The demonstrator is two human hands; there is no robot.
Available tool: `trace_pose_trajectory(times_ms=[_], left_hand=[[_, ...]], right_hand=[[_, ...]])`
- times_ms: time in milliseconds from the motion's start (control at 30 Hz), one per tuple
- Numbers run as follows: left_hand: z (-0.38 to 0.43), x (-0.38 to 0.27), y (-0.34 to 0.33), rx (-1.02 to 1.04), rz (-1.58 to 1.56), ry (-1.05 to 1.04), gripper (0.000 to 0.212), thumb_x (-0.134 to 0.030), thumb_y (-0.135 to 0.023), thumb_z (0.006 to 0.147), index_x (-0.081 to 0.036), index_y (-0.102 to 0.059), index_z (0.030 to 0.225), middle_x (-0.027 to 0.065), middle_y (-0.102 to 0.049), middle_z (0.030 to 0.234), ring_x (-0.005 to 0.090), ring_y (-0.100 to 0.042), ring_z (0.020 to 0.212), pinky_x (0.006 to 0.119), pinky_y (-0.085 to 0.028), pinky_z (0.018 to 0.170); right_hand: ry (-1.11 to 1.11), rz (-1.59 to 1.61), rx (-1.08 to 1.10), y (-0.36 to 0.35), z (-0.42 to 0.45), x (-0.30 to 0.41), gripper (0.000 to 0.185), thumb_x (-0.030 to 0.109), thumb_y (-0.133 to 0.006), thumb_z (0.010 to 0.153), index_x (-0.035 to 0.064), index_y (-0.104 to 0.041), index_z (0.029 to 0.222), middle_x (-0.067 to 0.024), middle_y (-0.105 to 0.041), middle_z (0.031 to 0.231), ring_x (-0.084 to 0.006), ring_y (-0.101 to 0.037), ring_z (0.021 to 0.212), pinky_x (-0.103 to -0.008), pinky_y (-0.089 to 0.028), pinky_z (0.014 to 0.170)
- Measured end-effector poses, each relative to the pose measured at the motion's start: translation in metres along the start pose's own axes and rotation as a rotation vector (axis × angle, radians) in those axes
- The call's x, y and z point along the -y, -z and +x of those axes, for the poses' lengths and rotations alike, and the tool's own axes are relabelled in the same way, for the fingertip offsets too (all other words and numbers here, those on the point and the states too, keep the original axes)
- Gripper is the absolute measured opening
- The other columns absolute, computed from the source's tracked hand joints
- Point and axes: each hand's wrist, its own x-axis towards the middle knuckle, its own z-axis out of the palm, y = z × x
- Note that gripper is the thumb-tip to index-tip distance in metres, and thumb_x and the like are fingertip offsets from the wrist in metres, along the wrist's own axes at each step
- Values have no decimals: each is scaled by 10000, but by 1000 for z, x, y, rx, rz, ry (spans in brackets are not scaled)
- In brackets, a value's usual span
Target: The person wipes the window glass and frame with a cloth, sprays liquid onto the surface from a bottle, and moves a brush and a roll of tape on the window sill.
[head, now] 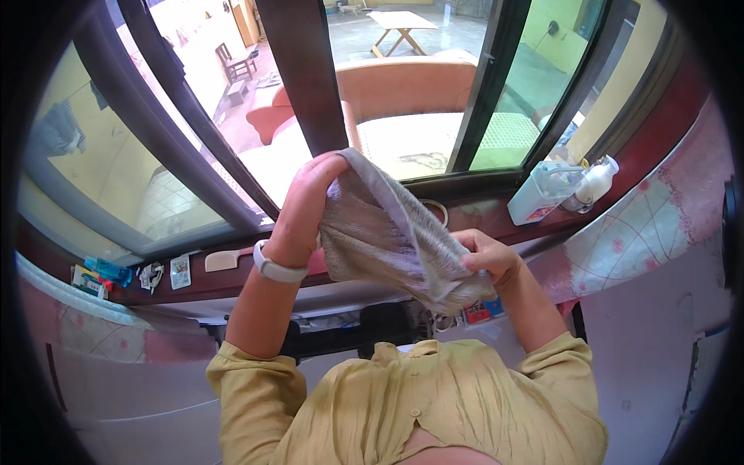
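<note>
A grey-brown cloth (395, 232), towel-like, hangs between my two hands in front of the window. My left hand (308, 197), with a pale band on its wrist, holds the cloth's upper left edge; the thumb side and part of the fingers are hidden. My right hand (488, 253) pinches the lower right part between thumb and fingers. Behind the cloth runs the dark red window sill (482, 224), and a roll of tape (439, 210) lies on it, partly covered by the cloth.
On the sill's right stand a pale plastic container (530, 195) and a white bottle (598, 177). At its left lie a cleaver-shaped comb (222, 260), a small packet (180, 272), a white cable (151, 275) and a blue bottle (109, 271). Dark window frames (305, 75) rise ahead; a patterned curtain (628, 232) hangs right.
</note>
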Motion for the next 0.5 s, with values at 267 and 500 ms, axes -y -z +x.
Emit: trace_pose_trajectory(times_ms=[267, 500], left_hand=[[8, 31, 24, -28, -544, 386, 294, -229, -480, 914, 32, -596, 983, 117, -638, 909, 216, -638, 807, 365, -532, 773], [-52, 8, -47, 439, 305, -255, 388, -165, -570, 849, -36, -530, 1212, 91, -621, 981, 185, -610, 809, 268, -499, 707]], right_hand=[[272, 101, 13, -3, 7, -13, 508, 184, -745, 728, -55, -559, 1136, -106, -612, 1108, -156, -589, 997, -297, -462, 886], [535, 74, -269, -31, 36, -31, 477, 153, -593, 901, -5, -398, 1306, -72, -563, 1186, -146, -543, 1103, -286, -435, 948]])
